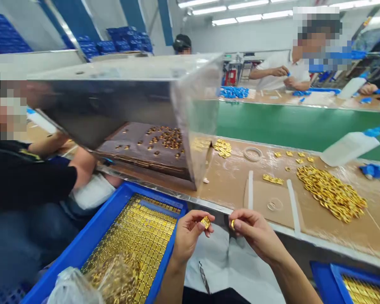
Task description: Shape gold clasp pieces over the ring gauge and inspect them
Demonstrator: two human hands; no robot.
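My left hand (189,234) is closed, pinching a small shiny gold metal piece (205,222) between thumb and fingers. A little to the right, my right hand (256,232) pinches a second, partly covered gold piece (232,224). The two pieces are apart, held over my lap in front of the table edge. Below them, a dark slim tool (204,276) lies on pale cloth (218,253). On the table beyond my right hand is a heap of gold pieces (331,192), with a short joined row of them (272,179) to its left.
A blue tray (114,202) of gold links with plastic bags stands left of me; another blue tray (323,280) is lower right. A clear-sided box (194,126) covers pieces on a dark mat. A white bottle (350,147) lies right. Co-workers sit left and across.
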